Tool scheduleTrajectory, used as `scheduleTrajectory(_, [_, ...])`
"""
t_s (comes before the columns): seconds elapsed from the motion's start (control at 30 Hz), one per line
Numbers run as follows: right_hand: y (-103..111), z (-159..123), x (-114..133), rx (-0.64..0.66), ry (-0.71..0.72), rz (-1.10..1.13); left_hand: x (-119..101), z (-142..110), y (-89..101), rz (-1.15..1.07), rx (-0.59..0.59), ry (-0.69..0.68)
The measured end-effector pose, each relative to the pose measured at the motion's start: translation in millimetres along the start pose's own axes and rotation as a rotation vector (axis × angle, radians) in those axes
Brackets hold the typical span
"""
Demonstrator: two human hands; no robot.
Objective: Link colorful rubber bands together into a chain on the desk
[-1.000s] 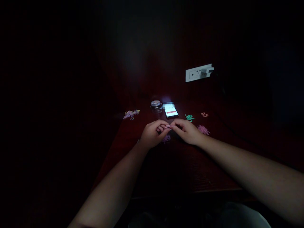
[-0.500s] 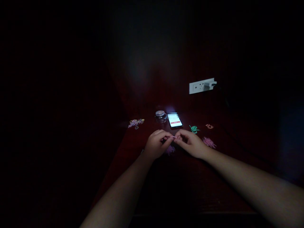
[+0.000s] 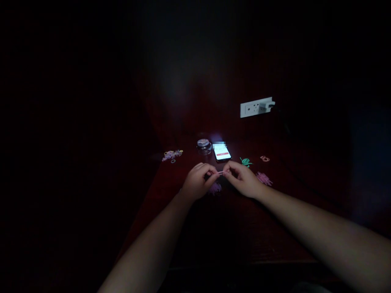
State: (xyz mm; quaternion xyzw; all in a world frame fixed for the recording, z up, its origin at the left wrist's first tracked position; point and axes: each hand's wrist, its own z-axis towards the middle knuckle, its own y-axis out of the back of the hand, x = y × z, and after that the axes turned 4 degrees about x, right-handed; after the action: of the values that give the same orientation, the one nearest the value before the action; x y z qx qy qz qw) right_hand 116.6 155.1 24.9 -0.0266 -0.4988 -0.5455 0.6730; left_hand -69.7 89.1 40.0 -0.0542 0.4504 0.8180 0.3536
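Note:
In a very dark room my left hand (image 3: 197,182) and my right hand (image 3: 242,179) meet over a dark red table (image 3: 244,228). Both pinch a tiny pink rubber band (image 3: 220,173) stretched between their fingertips. A small pile of pink bands (image 3: 215,188) lies on the table just under the hands. Another pink pile (image 3: 262,178) sits right of my right hand.
A lit phone (image 3: 222,152) lies beyond the hands beside a small glass jar (image 3: 203,146). Mixed coloured bands (image 3: 172,155) lie far left, green bands (image 3: 244,162) and an orange one (image 3: 264,158) to the right. A white wall socket (image 3: 255,108) holds a plug.
The camera view tipped down, then partly back up. Both hands stay together, still pinching the pink band; their fingertips have drawn slightly apart.

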Motion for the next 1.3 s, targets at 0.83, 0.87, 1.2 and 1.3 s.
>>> scheduleTrajectory(0.83, [-1,5,-11,-0.071,-0.018,0.139,49,1,8.1,0.150,-0.034,0.273])
scheduleTrajectory(0.87, [-1,5,-10,-0.072,-0.020,0.140,52,1,7.7,0.166,-0.025,0.272])
scheduleTrajectory(1.2, [-4,5,-7,-0.075,0.010,0.177,62,5,4.2,0.311,0.099,0.384])
scheduleTrajectory(1.3, [-4,5,-7,-0.071,0.013,0.178,62,6,3.1,0.309,0.126,0.392])
